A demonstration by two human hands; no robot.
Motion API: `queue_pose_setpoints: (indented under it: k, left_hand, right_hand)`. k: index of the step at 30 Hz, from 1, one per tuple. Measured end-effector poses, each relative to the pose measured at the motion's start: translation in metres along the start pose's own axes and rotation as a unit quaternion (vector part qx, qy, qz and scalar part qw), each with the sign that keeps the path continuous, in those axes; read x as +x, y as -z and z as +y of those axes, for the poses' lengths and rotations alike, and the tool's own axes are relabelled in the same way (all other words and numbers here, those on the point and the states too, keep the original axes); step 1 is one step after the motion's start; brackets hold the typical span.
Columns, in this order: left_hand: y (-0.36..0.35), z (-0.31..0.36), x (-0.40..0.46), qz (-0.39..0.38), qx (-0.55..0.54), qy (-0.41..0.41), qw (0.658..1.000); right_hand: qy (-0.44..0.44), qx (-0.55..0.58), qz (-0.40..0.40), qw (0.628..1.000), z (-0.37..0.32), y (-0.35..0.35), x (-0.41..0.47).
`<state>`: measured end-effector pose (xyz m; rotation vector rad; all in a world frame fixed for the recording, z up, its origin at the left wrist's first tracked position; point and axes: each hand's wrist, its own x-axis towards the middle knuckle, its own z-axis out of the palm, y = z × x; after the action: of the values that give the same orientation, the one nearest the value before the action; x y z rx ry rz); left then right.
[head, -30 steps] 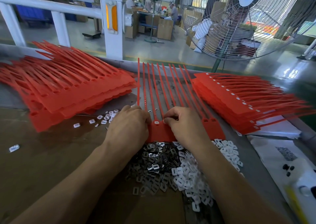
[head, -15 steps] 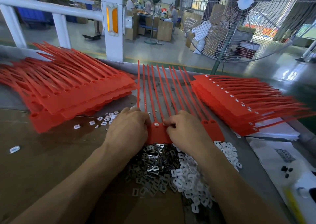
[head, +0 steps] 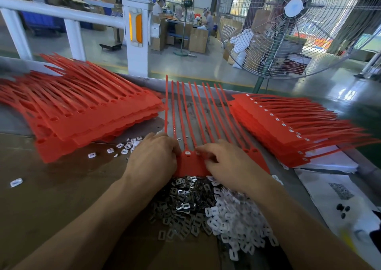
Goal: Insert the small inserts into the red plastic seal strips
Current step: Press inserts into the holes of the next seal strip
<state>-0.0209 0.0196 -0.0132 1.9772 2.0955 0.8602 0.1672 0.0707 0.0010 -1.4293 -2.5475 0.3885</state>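
At the near middle of the bench, both the left hand (head: 153, 156) and right hand (head: 228, 162) rest with curled fingers on the strip sheet (head: 192, 163); whether either pinches an insert is hidden. One socket is filled, others not. Loose inserts (head: 206, 210) lie nearer; finished stack (head: 288, 129) right, unfilled stack (head: 82, 113) left.

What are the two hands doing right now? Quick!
Left hand: fingers curled onto the red seal strip; whether it holds anything cannot be told.
Right hand: fingertips pressing at the strip's slots; whether it pinches an insert cannot be told.
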Motion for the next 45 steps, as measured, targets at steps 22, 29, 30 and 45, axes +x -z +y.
queue_pose_setpoints:
  k: [22, 29, 30, 45]
  left_hand:
    - [-0.002, 0.003, 0.000, 0.009, 0.021, -0.010, 1.000]
    - [-0.003, 0.003, 0.000, 0.008, 0.025, -0.011, 1.000]
    - [-0.003, 0.003, 0.000, 0.008, 0.026, -0.012, 1.000]
    - [-0.002, 0.003, -0.001, 0.006, 0.024, -0.010, 1.000]
  right_hand:
    - [0.022, 0.129, 0.007, 0.991, 0.019, 0.010, -0.015]
    - [0.048, 0.211, -0.072, 0.974, 0.035, 0.027, -0.028]
    - [0.051, 0.213, -0.081, 0.972, 0.035, 0.028, -0.029]
    - [0.020, 0.242, -0.068, 0.968, 0.033, 0.023, -0.030]
